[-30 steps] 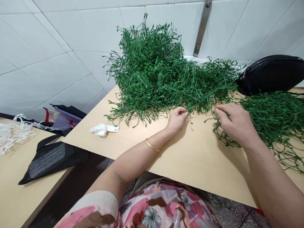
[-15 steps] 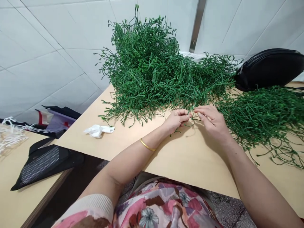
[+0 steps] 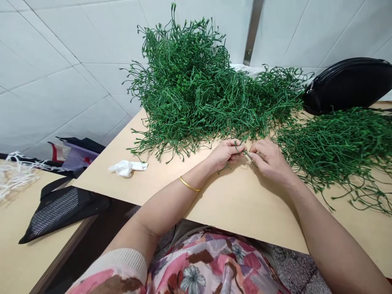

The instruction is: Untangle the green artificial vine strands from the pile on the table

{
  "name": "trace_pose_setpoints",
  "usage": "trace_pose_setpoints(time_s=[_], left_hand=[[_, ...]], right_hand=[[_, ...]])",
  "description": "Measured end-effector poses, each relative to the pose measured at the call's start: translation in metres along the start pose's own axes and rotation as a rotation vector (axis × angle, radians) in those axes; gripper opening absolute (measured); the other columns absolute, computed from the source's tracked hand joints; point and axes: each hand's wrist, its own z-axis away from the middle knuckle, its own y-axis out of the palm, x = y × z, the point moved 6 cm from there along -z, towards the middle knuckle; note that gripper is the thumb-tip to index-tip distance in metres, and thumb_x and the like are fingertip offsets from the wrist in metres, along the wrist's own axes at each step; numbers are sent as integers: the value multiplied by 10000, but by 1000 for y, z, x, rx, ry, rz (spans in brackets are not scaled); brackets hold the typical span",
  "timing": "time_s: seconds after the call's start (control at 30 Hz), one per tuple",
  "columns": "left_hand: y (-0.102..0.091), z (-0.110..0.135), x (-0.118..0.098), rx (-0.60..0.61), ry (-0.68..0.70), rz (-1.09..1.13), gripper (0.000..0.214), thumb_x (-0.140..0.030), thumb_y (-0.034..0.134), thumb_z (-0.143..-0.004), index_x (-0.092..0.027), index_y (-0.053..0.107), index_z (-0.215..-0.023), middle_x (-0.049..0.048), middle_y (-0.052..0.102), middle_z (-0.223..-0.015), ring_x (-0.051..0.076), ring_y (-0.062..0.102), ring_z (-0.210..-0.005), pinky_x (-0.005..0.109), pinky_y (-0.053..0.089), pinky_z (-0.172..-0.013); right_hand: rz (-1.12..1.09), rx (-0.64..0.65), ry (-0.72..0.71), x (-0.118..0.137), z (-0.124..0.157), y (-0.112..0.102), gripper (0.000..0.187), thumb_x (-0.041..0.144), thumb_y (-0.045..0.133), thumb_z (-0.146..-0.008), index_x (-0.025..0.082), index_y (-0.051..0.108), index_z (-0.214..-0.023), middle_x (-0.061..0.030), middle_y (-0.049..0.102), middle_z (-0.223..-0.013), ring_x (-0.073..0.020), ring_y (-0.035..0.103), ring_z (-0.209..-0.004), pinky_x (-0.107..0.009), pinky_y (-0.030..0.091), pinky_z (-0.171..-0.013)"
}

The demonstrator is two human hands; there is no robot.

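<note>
My left hand (image 3: 227, 155) is closed in a pinch on a thin green plastic stem (image 3: 236, 145), part of which hangs below the fingers. Close beside it, my right hand (image 3: 269, 160) pinches the same stem between thumb and fingers. Both hands are just above the table in front of a large tangled heap of green plastic stems (image 3: 190, 90) with small bud-like tips. Right of my right hand lies a second, flatter pile of green stems (image 3: 339, 147).
A crumpled white tissue (image 3: 125, 168) lies on the wooden table (image 3: 245, 208) at the left. A black bag (image 3: 352, 86) stands at the back right against the tiled wall. On another table at the left are a black mesh pouch (image 3: 58, 210) and white strands (image 3: 18, 175).
My right fingers have come down and curled in closer around the stem. The stem between the hands is drawn tighter, with a smaller loop. My left hand stays nearly in place.
</note>
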Motion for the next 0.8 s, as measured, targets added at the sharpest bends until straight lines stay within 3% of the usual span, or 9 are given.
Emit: trace_pose_setpoints(time_s=[0.17,0.27,0.43,0.57,0.8], left_hand=[[1,2,1,-55,-14,-179,150,-171,643,-689,-125,507,-647,-25,497,-523,3,289,-383,167,164,-392],[4,5,0,-92,5,-255,179,-164,643,-682,-132,483,-609,-50,458,-488,3,283,-380,175,177,-396],[6,5,-1,-102,50,-260,247,-126,646,-666,-140,425,-556,-65,422,-461,14,327,-398,173,237,-422],[5,3,0,-63,56,-225,245,-171,601,-741,-137,442,-558,-41,438,-462,35,397,-418,173,291,-442],[5,2,1,-75,47,-181,208,-177,541,-797,-137,466,-608,-28,462,-479,49,416,-391,181,310,-412]], right_hand=[[-164,47,172,-12,1,4,213,284,455,-832,185,535,-662,-2,517,-601,-133,459,-583,-272,346,-575],[-283,18,250,-17,3,5,210,340,449,-849,187,582,-795,-14,596,-670,-137,516,-602,-269,384,-572],[-362,83,153,-10,2,15,241,361,559,-787,207,613,-965,-51,676,-850,-186,601,-753,-308,458,-656],[-236,86,100,-9,2,20,185,262,546,-764,210,635,-918,-49,675,-813,-201,596,-762,-338,457,-696],[-179,10,129,-9,2,16,227,136,469,-739,189,625,-895,-47,681,-841,-191,599,-791,-325,438,-735]])
